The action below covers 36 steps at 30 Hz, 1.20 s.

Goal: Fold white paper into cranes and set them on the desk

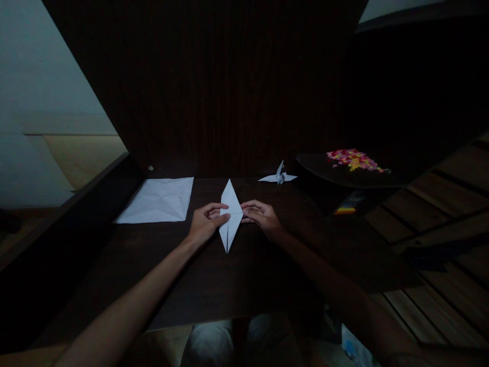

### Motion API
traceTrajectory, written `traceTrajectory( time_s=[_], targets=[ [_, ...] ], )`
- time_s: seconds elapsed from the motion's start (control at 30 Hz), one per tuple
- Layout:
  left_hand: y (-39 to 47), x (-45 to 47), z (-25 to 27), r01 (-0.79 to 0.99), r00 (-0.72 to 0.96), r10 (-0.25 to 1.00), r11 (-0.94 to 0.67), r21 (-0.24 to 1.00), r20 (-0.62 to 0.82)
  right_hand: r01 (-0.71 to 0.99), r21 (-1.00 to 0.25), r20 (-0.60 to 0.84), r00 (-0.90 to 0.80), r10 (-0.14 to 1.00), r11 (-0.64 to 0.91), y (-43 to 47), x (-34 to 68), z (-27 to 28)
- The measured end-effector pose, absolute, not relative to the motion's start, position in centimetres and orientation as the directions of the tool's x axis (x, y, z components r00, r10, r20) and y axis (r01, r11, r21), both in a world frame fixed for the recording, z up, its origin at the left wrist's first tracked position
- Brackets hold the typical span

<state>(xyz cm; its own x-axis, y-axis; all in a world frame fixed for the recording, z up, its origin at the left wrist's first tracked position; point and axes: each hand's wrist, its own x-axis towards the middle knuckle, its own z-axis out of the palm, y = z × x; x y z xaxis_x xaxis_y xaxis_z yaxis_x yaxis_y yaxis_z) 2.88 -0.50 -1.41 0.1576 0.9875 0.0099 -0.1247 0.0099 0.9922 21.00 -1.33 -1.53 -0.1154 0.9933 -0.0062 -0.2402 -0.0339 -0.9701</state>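
Observation:
A white sheet of paper folded into a long diamond (pixel 233 204) is held just above the dark tabletop, its points facing away from and toward me. My left hand (pixel 208 220) pinches its left side, thumb and fingers lying on the near face. At the right corner, my right hand (pixel 263 216) grips the edge between thumb and fingertips. A slit runs down the middle of the lower half. Beyond my right hand stands a finished-looking paper crane (pixel 280 177) with spread wings. Left of my left hand lies a flat, creased white paper sheet (pixel 158 200).
A dark upright panel (pixel 229 92) closes off the back of the table (pixel 229 285). A low dark side wall (pixel 69 214) borders the left. On a rounded shelf (pixel 324 173) at right lie small pink, red and yellow pieces (pixel 357 159). Wooden slats (pixel 446 214) lie farther right.

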Motion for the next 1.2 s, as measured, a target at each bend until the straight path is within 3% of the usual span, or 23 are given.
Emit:
traceTrajectory(
  time_s=[0.6,0.93,1.2],
  targets=[
    [-0.3,2.9,-1.7,-0.081,0.162,0.986,-0.036,0.996,0.048,-0.217,-0.976,0.009,-0.142,0.99,-0.022,-1.3,20.9,-2.2],
    [-1.2,3.4,-1.7,-0.096,0.275,0.961,0.0,0.995,0.026,-0.192,-0.98,0.083,-0.104,0.991,0.061,-1.1,20.6,-2.8],
    [-1.4,3.5,-1.7,-0.108,0.315,0.948,-0.004,0.994,0.038,-0.122,-0.993,0.015,-0.13,0.991,-0.001,-1.3,20.6,-2.4]
  ],
)
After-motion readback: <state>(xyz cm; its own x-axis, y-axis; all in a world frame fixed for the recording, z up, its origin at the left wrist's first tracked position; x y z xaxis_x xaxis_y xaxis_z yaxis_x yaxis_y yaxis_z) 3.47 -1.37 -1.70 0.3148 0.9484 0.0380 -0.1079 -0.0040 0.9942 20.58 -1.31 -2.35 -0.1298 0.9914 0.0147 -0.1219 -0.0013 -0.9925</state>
